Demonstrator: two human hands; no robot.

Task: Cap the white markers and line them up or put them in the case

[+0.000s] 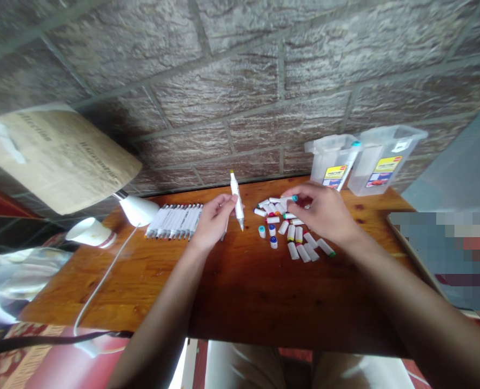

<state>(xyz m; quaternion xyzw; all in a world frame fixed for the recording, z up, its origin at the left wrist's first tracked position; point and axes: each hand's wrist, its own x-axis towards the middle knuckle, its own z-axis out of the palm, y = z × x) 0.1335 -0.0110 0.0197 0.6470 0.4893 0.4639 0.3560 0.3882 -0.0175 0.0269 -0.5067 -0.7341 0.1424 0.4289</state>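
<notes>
The person's left hand (214, 220) pinches an uncapped white marker (235, 189) nearly upright, between the row of markers (174, 221) and the scattered caps (299, 234); the right hand (325, 210) has its fingertips at a teal-ended cap (294, 198), though whether they grip it cannot be told.

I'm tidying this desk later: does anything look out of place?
Slightly odd: one teal-ended marker slants by the clear containers, apart from the neat row of markers. Loose caps lie scattered on the table.
</notes>
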